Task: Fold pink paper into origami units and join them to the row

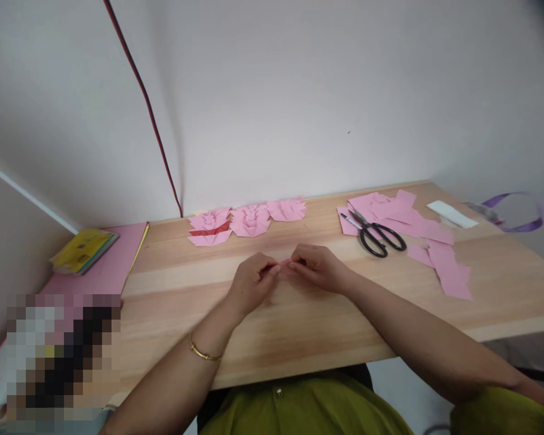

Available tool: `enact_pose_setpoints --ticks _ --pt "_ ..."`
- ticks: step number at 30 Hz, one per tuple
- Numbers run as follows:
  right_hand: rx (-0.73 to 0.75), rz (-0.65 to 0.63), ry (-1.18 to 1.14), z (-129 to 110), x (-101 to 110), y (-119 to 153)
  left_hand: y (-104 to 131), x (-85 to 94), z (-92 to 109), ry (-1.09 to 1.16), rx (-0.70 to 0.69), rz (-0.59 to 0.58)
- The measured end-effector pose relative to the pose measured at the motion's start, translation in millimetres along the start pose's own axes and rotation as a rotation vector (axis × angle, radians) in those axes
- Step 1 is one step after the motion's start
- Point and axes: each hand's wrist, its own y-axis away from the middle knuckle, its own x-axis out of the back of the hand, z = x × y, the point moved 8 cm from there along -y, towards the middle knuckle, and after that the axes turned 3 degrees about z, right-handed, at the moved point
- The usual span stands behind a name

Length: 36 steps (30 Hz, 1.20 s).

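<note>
A small piece of pink paper (286, 266) is pinched between my two hands, low over the wooden table (199, 320). My left hand (254, 279) closes thumb and fingers on its left side. On the right side, my right hand (320, 267) grips it the same way. Most of the paper is hidden by the fingers, so its folds cannot be made out. Beyond the hands, along the wall, lie rows of folded pink paper pieces (250, 221), with one red folded piece (210, 229) among those at the left.
Black-handled scissors (377, 234) and a pen (351, 221) rest by pink paper strips (446, 266) on the right. A white strip (452, 214) lies near the right edge. At left are a yellow packet (82, 251), pink sheets (118, 254) and a yellow pencil (137, 254).
</note>
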Motion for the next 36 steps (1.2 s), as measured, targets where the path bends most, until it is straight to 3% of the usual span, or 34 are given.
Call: enact_pose_setpoints --ticks 6,12,17,29,36 --pt "0.063 -0.109 -0.004 -5.9 -20.2 4.0 2.6 -5.3 11.7 -0.023 -0.099 -0.051" --pt "0.051 -0.124 -0.013 -5.3 -23.0 5.1 4.7 -8.5 10.3 -0.010 -0.106 -0.071" --pt "0.042 -0.148 0.014 -2.9 -23.4 4.9 3.5 0.5 8.2 -0.005 -0.063 0.021" --pt "-0.018 0.001 -0.003 1.7 4.1 -1.0 1.6 14.7 -7.4 0.089 0.126 0.150" --pt "-0.029 0.057 -0.011 2.1 9.5 -2.2 1.1 10.2 -13.5 0.153 0.189 0.129"
